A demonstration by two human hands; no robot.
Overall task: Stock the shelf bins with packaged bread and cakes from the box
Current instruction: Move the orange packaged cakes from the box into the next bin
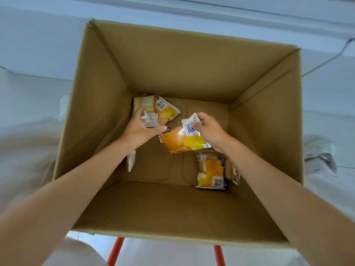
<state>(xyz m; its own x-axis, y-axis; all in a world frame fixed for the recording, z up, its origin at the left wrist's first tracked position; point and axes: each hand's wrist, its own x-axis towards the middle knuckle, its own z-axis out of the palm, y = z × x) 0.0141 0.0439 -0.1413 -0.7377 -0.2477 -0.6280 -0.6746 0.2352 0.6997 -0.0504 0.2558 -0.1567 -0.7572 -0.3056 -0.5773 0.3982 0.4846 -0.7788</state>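
Roughly near-far: cake pkt [193, 140], R hand [208, 129] pinching.

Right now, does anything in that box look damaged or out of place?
Nothing looks torn or spilled. The packs lie askew on the box floor; a white scrap stands oddly against its left wall.

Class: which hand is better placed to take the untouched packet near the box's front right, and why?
Right, probably. The untouched packet lies nearest the right hand; the left hand is across the box, gripping a far-corner packet. But the right hand pinches the middle packet.
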